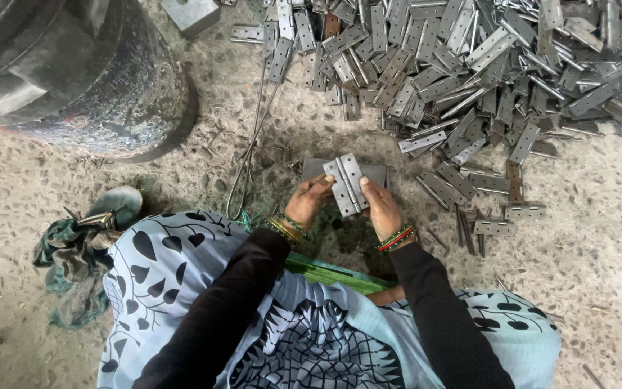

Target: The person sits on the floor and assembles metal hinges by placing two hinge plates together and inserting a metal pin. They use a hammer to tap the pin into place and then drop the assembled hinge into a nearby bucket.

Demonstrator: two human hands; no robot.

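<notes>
Rough speckled concrete floor (599,238), scattered with metal. Left hand (307,202) and right hand (381,208), fingers curled, pinching one open steel hinge (347,184) from either side, just above a flat dark metal block (309,168) on the ground. Large heap of hinges (469,57) beyond, loose ones trailing toward the right hand. Bent wire (250,155) lying left of the block, big dark drum (102,79) at upper left, crumpled cloth (66,266) by the knee
</notes>
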